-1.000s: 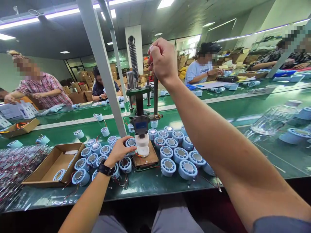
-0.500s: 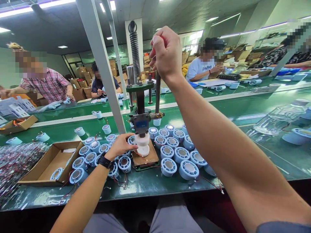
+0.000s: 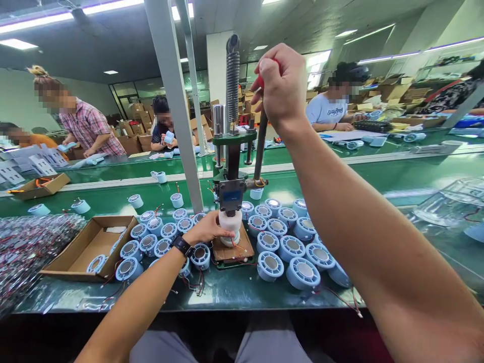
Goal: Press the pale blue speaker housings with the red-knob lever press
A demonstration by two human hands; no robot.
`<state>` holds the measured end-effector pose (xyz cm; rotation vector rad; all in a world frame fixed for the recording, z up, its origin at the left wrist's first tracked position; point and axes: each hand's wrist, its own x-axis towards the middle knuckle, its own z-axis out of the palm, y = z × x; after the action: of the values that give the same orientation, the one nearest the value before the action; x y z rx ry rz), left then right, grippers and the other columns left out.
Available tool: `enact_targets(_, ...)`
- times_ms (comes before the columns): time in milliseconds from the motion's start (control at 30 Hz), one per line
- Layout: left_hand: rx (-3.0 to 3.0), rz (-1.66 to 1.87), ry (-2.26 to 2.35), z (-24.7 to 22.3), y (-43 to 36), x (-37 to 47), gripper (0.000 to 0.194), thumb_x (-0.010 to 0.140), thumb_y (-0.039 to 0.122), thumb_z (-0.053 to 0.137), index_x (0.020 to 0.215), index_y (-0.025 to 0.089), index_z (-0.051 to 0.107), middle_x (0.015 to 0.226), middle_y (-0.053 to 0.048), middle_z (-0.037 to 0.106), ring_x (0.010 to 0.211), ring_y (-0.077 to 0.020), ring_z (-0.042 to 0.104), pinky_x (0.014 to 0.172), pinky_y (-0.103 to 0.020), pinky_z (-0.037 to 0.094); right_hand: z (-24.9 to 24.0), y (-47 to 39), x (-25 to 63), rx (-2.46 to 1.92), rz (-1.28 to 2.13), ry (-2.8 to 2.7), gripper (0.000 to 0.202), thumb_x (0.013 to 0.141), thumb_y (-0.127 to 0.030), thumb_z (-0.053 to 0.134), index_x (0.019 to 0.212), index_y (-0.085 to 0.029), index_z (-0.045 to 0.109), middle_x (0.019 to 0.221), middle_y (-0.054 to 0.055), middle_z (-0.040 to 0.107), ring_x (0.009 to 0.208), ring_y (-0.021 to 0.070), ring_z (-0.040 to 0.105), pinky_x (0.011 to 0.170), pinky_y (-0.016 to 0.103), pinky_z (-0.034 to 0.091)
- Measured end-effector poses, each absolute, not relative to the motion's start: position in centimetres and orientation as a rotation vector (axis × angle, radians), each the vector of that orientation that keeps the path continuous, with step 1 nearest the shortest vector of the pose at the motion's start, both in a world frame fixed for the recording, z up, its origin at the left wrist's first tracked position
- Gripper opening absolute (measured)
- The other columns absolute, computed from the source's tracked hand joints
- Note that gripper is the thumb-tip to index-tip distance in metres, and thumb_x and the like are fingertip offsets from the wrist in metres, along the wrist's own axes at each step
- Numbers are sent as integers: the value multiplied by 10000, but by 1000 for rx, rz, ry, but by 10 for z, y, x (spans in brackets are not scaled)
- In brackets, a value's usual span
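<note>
My right hand (image 3: pixel 283 83) is raised and closed around the red knob at the top of the press lever (image 3: pixel 260 146). The hand press (image 3: pixel 231 194) is dark metal and green, with a coil spring (image 3: pixel 233 80) on top. Under its ram is a white cylindrical block (image 3: pixel 230 220), low over a base covered with brown cardboard (image 3: pixel 242 247). My left hand (image 3: pixel 206 228), a black watch on its wrist, curls against the left side of the white block, thumb across its front. Its other fingertips are hidden behind the block. Thin red wires come out below the thumb.
Several light-blue round housings (image 3: pixel 270 264) with metal discs crowd both sides of the press. At left are an open cardboard box (image 3: pixel 71 254) and a heap of wires (image 3: pixel 34 252). A clear plastic bottle (image 3: pixel 449 201) lies at right. Co-workers sit and stand across the bench.
The gap between the upper and lower white pieces has closed. My left hand has moved in against the white block, while my right hand stays on the lever. The view has shifted.
</note>
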<state>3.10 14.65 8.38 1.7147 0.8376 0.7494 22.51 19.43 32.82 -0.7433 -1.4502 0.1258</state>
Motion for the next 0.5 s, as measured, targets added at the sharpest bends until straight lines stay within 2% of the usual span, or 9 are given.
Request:
enact_targets(167, 1702, 758, 838, 78, 144, 28, 657, 561, 498, 911, 1056, 129, 684, 1066, -94, 742, 1012, -255, 669, 973, -404, 491, 328, 197, 222, -811, 106, -1455, 181, 901, -256, 448, 719, -257, 452, 791, 13, 615, 624, 142, 555, 533, 259, 415)
enact_targets(300, 1719, 762, 830, 74, 139, 27, 698, 568, 544, 891, 1075, 118, 672, 1101, -116, 730, 1052, -281, 657, 998, -418, 474, 339, 199, 217, -854, 179, -1459, 174, 921, -222, 437, 750, -228, 472, 781, -2, 610, 596, 102, 527, 554, 230, 416)
enact_targets(400, 1734, 798, 816, 74, 135, 28, 826, 530, 479, 925, 1208, 131, 608, 1237, -132, 679, 1170, -300, 605, 1063, -419, 421, 341, 168, 221, -828, 229, -1394, 178, 877, -149, 424, 733, -217, 504, 753, 3, 593, 590, 108, 553, 551, 244, 437)
enact_targets(500, 1728, 855, 816, 72, 132, 29, 936, 539, 394, 932, 1339, 153, 510, 1352, -138, 605, 1270, -308, 535, 1113, -421, 364, 299, 96, 235, -682, 100, -1417, 181, 845, -148, 439, 801, -223, 597, 809, 20, 611, 745, 155, 634, 703, 309, 519)
